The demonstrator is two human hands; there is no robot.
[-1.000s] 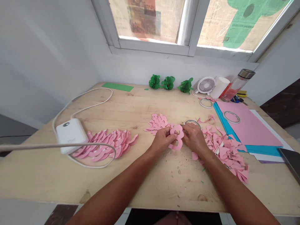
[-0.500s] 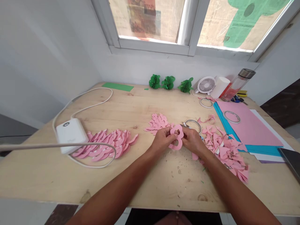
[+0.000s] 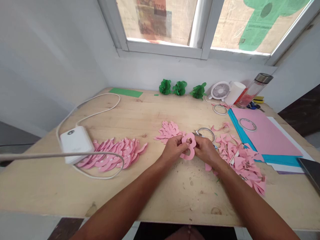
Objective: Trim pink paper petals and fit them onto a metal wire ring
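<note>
A pink cutout (image 3: 192, 146) is held just right of the frame's centre, over a wooden desk (image 3: 175, 200). It is pinched in the left hand (image 3: 173, 146). The right hand (image 3: 207, 148) is set against its right edge; with fingers partly hidden, the grip cannot be told. At upper right, a clear, steel-capped bottle (image 3: 255, 89) is seen; whether the pink near its base is inside is unclear.
</note>
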